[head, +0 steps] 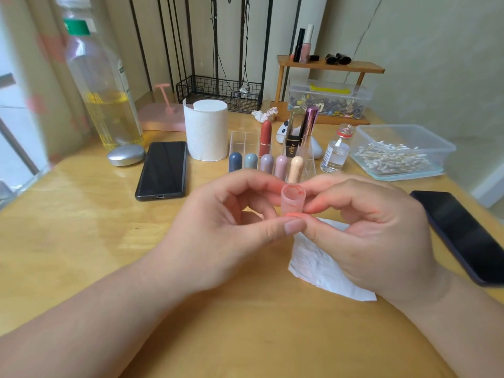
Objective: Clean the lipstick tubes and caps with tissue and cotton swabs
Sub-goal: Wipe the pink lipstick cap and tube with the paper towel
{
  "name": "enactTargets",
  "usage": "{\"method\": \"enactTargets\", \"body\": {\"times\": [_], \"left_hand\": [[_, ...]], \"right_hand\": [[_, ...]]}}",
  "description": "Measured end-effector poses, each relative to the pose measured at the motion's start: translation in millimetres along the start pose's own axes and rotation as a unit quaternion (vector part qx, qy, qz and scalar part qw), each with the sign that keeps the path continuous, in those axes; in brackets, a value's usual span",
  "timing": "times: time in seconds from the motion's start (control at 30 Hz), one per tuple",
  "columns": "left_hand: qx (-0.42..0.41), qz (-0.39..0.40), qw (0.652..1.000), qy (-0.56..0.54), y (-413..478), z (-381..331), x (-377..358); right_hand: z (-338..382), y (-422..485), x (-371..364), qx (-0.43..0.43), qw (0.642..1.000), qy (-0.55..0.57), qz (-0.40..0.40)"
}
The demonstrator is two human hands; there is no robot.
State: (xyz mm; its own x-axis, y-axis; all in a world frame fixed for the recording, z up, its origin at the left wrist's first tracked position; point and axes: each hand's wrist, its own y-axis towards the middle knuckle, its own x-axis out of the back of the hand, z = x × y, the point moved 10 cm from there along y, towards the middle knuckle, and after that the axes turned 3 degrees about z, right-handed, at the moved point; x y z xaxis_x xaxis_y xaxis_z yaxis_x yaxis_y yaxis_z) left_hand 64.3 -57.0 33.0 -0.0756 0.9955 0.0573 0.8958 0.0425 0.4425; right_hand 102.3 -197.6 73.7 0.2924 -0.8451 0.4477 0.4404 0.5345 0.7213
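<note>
A pale pink lipstick cap (291, 199), open end up with a red smear inside its rim, is held above the table between both hands. My left hand (226, 227) pinches it with thumb and fingers from the left; my right hand (365, 227) pinches it from the right. A white tissue sheet (319, 263) lies on the table under my right hand. Several pastel lipstick tubes (266, 164) stand in a clear organizer (245, 140) behind, with a red lipstick (266, 137). Cotton swabs (392, 158) fill a clear box at the right.
A tissue roll (207, 129), a black phone (163, 170), a silver oval case (126, 155) and a large bottle of yellow liquid (106, 85) stand left. A small glass vial (336, 151) is by the swab box. Another dark phone (469, 233) lies right. A wooden shelf (330, 66) is at the back.
</note>
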Motion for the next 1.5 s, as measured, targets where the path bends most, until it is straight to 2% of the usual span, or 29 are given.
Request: {"method": "enactTargets", "body": {"times": [0.17, 0.2, 0.27, 0.3, 0.37, 0.43, 0.53, 0.63, 0.73, 0.8, 0.87, 0.9, 0.93, 0.97, 1.03, 1.07, 1.1, 1.13, 1.2, 1.23, 1.33, 1.4, 1.43, 1.5], "left_hand": [[0.000, -0.021, 1.000, 0.001, 3, -2, 8], [-0.003, -0.028, 1.000, 0.000, 2, -4, 9], [-0.001, -0.047, 0.999, -0.009, 2, -4, 14], [0.002, -0.058, 0.998, -0.011, 2, -4, 17], [0.007, -0.078, 0.997, -0.010, 2, -3, 22], [0.016, -0.091, 0.996, -0.005, 1, -1, 24], [0.017, -0.090, 0.995, 0.026, 1, -1, 22], [0.019, -0.081, 0.996, 0.033, 0, 2, 20], [0.024, -0.064, 0.997, 0.034, -1, 4, 17], [0.028, -0.052, 0.998, 0.029, -1, 5, 16], [0.035, -0.038, 0.999, 0.015, 0, 6, 13], [0.039, -0.026, 0.999, 0.003, 0, 5, 11], [0.044, -0.012, 0.999, -0.012, 1, 5, 8], [0.054, 0.005, 0.998, -0.024, 1, 6, 4], [0.086, 0.041, 0.995, -0.040, -1, 12, -5], [0.104, 0.059, 0.992, -0.049, -2, 16, -9], [0.119, 0.076, 0.988, -0.059, -3, 18, -14], [0.131, 0.091, 0.985, -0.064, -5, 21, -18], [0.145, 0.105, 0.982, -0.057, -7, 23, -23], [0.149, 0.102, 0.982, -0.054, -7, 24, -23], [0.141, 0.060, 0.986, -0.064, -5, 21, -17], [0.129, 0.009, 0.990, -0.057, -3, 16, -9], [0.122, -0.019, 0.991, -0.056, -2, 14, -4], [0.111, -0.063, 0.990, -0.060, -2, 9, 4]], "right_hand": [[9, 5, -7, 0.035, 0.996, -0.057, 0.056], [7, 6, -7, 0.023, 0.995, -0.063, 0.071], [-10, 8, -2, -0.064, 0.990, -0.074, 0.106], [-22, 6, 0, -0.127, 0.978, -0.094, 0.138], [-48, -9, -2, -0.232, 0.927, -0.157, 0.249], [-57, -27, -11, -0.268, 0.878, -0.196, 0.344], [-48, -36, -29, -0.221, 0.854, -0.255, 0.397], [-39, -35, -40, -0.172, 0.855, -0.300, 0.385], [-36, -32, -45, -0.157, 0.860, -0.309, 0.375], [-44, -31, -40, -0.236, 0.877, -0.218, 0.358], [-54, -27, -29, -0.340, 0.897, 0.015, 0.280], [-60, -23, -22, -0.370, 0.890, 0.151, 0.218], [-66, -21, -16, -0.396, 0.858, 0.285, 0.159], [-70, -22, -15, -0.413, 0.811, 0.396, 0.120], [-65, -22, -25, -0.427, 0.709, 0.550, 0.111], [-58, -22, -31, -0.425, 0.673, 0.594, 0.117], [-56, -23, -34, -0.425, 0.660, 0.607, 0.118], [-57, -24, -36, -0.439, 0.668, 0.591, 0.109], [-64, -25, -35, -0.463, 0.705, 0.531, 0.086], [-64, -24, -35, -0.465, 0.710, 0.524, 0.075], [-68, -28, -28, -0.484, 0.679, 0.552, 0.020], [-56, -29, -39, -0.475, 0.625, 0.617, 0.046], [-51, -27, -43, -0.458, 0.614, 0.640, 0.062], [-46, -20, -39, -0.415, 0.635, 0.649, 0.063]]}}
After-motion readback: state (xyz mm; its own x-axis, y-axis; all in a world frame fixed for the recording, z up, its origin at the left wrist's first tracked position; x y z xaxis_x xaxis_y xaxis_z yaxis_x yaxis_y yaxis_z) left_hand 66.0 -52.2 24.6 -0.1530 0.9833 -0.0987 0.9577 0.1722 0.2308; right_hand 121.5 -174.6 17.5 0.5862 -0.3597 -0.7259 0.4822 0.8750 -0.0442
